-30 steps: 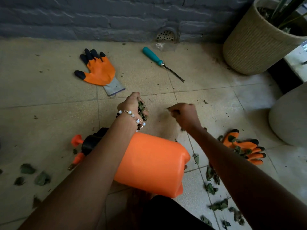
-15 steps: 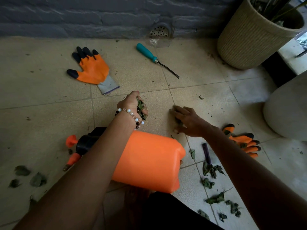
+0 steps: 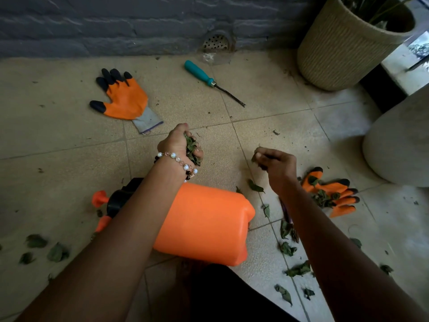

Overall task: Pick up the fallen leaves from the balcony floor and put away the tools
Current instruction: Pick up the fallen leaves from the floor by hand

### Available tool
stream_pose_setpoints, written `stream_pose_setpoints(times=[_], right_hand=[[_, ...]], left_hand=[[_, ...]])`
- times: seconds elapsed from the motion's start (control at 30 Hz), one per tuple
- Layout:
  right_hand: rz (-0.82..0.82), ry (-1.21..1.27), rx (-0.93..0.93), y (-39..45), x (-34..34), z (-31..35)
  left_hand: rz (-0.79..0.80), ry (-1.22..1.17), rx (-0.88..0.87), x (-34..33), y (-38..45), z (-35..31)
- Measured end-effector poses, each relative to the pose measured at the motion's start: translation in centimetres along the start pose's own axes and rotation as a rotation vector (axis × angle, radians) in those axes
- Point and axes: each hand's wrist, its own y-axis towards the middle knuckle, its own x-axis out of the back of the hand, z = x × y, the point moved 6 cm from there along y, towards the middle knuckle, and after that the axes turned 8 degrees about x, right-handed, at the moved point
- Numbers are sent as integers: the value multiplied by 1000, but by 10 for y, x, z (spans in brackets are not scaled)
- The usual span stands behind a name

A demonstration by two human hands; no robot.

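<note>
Crumpled green fallen leaves (image 3: 191,148) fill my left hand (image 3: 180,145) above the orange plastic sprayer jug (image 3: 204,225), while my right hand (image 3: 276,166) pinches more beside it.

Two orange gloves (image 3: 123,98) (image 3: 332,194). One teal-handled tool (image 3: 199,73), one orange sprayer (image 3: 204,224), one woven planter (image 3: 343,43). Loose leaves (image 3: 287,248): too many to count.

a floor (image 3: 58,140) of beige speckled tiles with pale grout lines runs up to a dark grey brick wall (image 3: 104,22). a round perforated drain (image 3: 216,41) sits at the wall's foot. a ribbed woven planter (image 3: 336,49) stands at the right, a smooth pale rounded pot (image 3: 399,145) nearer. the light is dim.
</note>
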Motion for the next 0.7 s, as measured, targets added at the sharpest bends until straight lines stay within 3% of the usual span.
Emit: stream_pose_setpoints(times=[0.17,0.27,0.37,0.4,0.47,0.57,0.6,0.7], right_hand=[[-34,410,-276,-8,3,-3],[-194,663,-386,-27,7,-10],[-346,705,-453,-46,17,-17],[-364,646,-476,-51,20,-19],[-332,269,-417,-51,32,-24],[-13,-563,-138,-43,24,-21],[70,-724,-95,-41,16,-21],[190,-876,-61,-36,3,-20]], left_hand=[[43,-59,91,-15,-14,6],[33,-20,122,-17,-25,12],[14,21,140,-12,-31,15],[4,34,146,-9,-32,15],[-17,62,152,-5,-35,15],[-41,99,155,-2,-37,17],[-48,110,162,-2,-38,18],[-73,135,186,0,-41,22]])
